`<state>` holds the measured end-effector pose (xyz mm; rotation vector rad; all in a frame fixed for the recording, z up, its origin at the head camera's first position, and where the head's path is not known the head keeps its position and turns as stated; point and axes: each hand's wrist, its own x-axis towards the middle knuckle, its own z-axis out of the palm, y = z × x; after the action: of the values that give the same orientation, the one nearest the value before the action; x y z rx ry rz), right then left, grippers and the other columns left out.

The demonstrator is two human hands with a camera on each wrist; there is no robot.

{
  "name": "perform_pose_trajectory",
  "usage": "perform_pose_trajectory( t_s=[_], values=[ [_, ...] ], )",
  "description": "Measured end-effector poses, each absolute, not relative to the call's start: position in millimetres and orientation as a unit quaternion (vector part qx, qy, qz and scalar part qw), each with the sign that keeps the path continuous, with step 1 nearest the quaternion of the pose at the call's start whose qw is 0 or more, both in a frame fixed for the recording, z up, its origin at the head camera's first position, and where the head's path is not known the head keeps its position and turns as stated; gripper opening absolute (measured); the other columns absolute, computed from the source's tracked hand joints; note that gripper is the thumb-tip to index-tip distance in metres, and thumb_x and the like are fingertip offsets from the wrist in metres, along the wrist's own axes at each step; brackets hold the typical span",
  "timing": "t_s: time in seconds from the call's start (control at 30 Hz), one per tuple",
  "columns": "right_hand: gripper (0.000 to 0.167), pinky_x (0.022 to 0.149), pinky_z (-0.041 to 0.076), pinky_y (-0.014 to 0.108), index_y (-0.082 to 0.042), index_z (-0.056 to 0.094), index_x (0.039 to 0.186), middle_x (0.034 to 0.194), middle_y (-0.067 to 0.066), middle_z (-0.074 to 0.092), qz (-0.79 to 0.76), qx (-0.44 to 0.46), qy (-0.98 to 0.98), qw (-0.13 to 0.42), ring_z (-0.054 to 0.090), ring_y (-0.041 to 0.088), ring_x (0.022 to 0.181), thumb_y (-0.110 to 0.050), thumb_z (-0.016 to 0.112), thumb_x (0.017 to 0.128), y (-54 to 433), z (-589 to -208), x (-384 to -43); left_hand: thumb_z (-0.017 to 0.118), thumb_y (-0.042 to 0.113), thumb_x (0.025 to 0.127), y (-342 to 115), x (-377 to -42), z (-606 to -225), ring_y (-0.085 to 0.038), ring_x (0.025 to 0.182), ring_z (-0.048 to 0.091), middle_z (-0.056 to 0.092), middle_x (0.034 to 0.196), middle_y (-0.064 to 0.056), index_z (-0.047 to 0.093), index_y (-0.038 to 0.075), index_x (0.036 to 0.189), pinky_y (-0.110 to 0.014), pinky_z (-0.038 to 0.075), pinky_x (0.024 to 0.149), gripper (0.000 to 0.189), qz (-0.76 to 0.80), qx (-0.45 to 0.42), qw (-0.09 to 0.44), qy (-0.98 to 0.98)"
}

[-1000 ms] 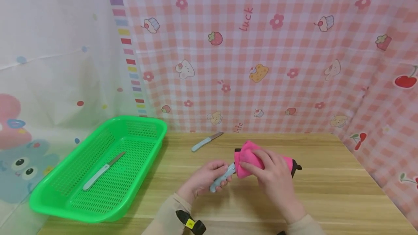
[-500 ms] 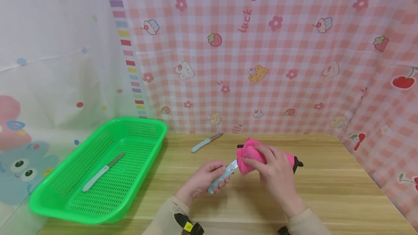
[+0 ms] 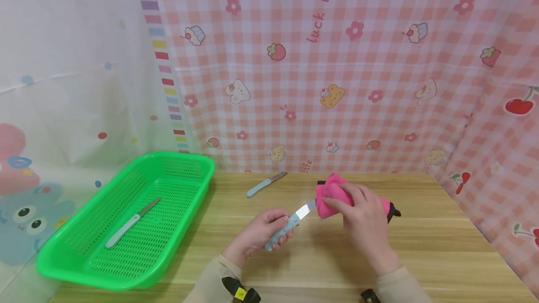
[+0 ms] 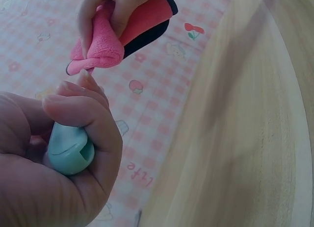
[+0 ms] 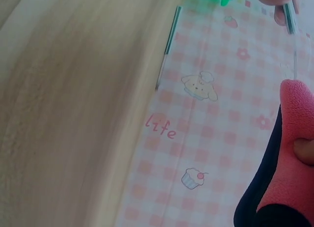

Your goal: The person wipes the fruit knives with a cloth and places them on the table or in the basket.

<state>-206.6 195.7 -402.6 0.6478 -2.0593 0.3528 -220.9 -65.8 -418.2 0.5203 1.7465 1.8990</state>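
1. My left grip (image 3: 269, 228) holds a knife (image 3: 279, 236), fingers curled round the pale blue handle, blade aimed toward 2 o'clock and away from me. Held so, I judge, no finger needs to lie along the metal.

2. At 2 o'clock from it, my right grip (image 3: 364, 214) pinches a pink cloth (image 3: 334, 195) with black edging, bunched between thumb and fingers, probably to pad them from the steel.

3. A stretch of bare blade shows between my two grips, its tip at the cloth's near side; whether that tip touches the fabric or sits within a fold, I cannot tell.

4. At 12 o'clock from my left grip, a second knife (image 3: 259, 187) lies on the wooden surface (image 3: 429, 242), well apart from my wrists. Its blade points toward 2 o'clock, likely so the handle faces me.

5. At 9 o'clock, a green basket (image 3: 97, 278) carries a third knife (image 3: 124, 231), flat on the perforated floor, handle end toward me. The raised walls presumably hold it in one place.

6. Beyond it all, a pink checked curtain (image 3: 252, 71) hangs behind the surface at 12 o'clock, seemingly as a backdrop.
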Motion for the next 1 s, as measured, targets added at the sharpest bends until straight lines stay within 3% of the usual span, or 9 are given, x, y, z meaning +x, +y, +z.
perform_pose_trajectory(
  t_s=[0.43,0.7,1.0],
  values=[
    [0.054,0.07,0.049,0.058,-0.022,0.078,0.098,0.109,0.017,0.066,0.157,0.239,-0.837,0.466,0.059,0.039,0.096,0.019,0.066,0.065,206,-403,-205,0.042,0.011,0.107,-75,-223,-424,-0.008,0.06,0.049,0.061,0.081,-0.006,0.055,-0.009,0.113,-0.018,0.041,0.049,0.025,0.693,0.184,0.24,0.655],
    [0.055,0.069,0.049,0.058,-0.022,0.078,0.1,0.109,0.017,0.065,0.156,0.239,-0.838,0.465,0.058,0.04,0.097,0.019,0.072,0.064,207,-402,-203,0.04,0.012,0.107,-80,-224,-424,-0.007,0.059,0.049,0.061,0.081,-0.005,0.054,-0.011,0.115,-0.016,0.041,0.047,0.028,0.703,0.177,0.245,0.644],
    [0.054,0.074,0.049,0.059,-0.023,0.077,0.099,0.11,0.016,0.065,0.17,0.244,-0.838,0.458,0.057,0.039,0.098,0.018,0.068,0.066,201,-398,-199,0.041,0.013,0.107,-82,-224,-425,-0.007,0.058,0.05,0.062,0.081,-0.005,0.055,-0.007,0.117,-0.016,0.041,0.047,0.026,0.713,0.162,0.236,0.64]
  ],
)
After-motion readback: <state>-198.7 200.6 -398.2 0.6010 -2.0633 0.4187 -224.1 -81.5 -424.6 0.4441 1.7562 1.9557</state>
